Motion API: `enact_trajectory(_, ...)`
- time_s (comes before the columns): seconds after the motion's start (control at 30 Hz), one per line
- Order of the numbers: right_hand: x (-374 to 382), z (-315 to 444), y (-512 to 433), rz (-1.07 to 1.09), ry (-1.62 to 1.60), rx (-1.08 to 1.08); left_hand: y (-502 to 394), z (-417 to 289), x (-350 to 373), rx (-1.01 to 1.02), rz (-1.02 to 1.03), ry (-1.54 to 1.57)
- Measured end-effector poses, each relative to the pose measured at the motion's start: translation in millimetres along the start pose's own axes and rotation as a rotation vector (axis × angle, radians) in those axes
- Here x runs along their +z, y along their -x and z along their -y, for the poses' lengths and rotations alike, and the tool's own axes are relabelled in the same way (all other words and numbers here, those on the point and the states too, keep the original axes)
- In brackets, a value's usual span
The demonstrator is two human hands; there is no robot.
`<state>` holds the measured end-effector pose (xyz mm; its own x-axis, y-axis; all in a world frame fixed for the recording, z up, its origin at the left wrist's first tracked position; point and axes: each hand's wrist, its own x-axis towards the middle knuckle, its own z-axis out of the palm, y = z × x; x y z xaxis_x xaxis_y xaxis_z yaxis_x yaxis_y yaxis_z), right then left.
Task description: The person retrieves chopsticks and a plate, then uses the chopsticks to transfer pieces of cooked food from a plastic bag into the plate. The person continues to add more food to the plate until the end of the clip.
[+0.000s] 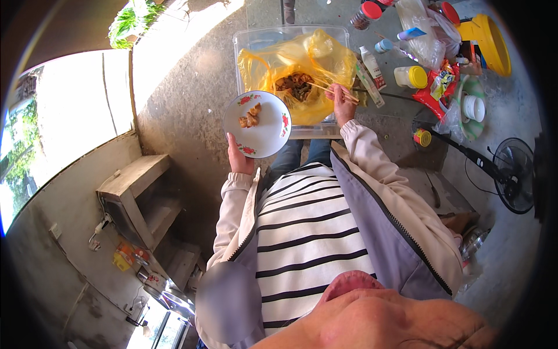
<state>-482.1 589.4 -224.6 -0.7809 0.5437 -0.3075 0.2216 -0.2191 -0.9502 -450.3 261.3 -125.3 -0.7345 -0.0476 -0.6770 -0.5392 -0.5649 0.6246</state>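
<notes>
My left hand (239,156) grips the near-left rim of a white plate (266,131) with red flower prints. A few browned chunks of food (250,118) lie on the plate. In my right hand (341,104) is a pair of wooden chopsticks (327,88), whose tips reach into dark, mixed food pieces (296,86). Those pieces sit inside a yellow plastic bag (314,52), opened wide over a clear plastic bin (293,29). The plate overlaps the bag's near-left edge. What lies in the bin under the bag is mostly hidden.
To the right, a glass-topped table holds a white bottle (371,65), a yellow-lidded jar (410,77), a red snack packet (436,89) and a yellow bucket (492,46). A black fan (513,174) stands further right. Shelves (148,187) are at my left, below a bright window.
</notes>
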Motion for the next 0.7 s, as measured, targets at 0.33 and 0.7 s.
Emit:
enact_trajectory(0.33,-3.7,40.6,36.0,0.115,0.32,-0.198,-0.6,-1.1,3.8,-0.006,0.042,-0.003)
enact_trajectory(0.7,-3.4,83.4,23.4,0.354,0.629,-0.537,0.5,-3.2,11.7,0.003,0.03,0.017)
